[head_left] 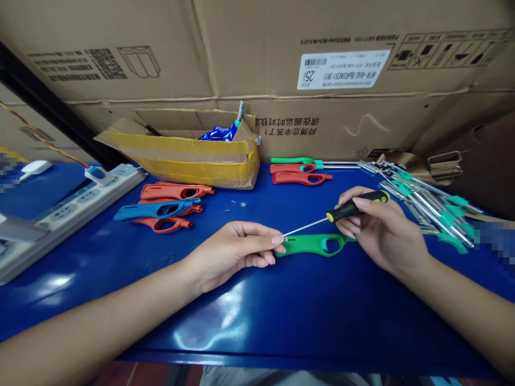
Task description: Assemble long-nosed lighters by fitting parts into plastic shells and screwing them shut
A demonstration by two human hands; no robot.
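In my right hand (382, 228) is a screwdriver (348, 208) with a black and yellow handle, gripped between thumb and fingers. Its thin metal shaft slants down leftward to the fingertips of my left hand (245, 244). There, thumb and index finger are pinched together at the shaft's tip; whatever small thing they hold is hidden. A green lighter casing (301, 245) lies just below, its left end beside my left fingertips and partly covered by them. Its trigger opening, with a teal trigger, is near my right fingers.
Red casings (164, 224) and a blue casing (155, 210) lie at left. Behind them stands a taped cardboard box (201, 166). Tiny metal pieces (242, 204) are scattered nearby. Metal lighter tubes (434, 201) with teal parts pile at right. A power strip (80, 201) runs along the left side.
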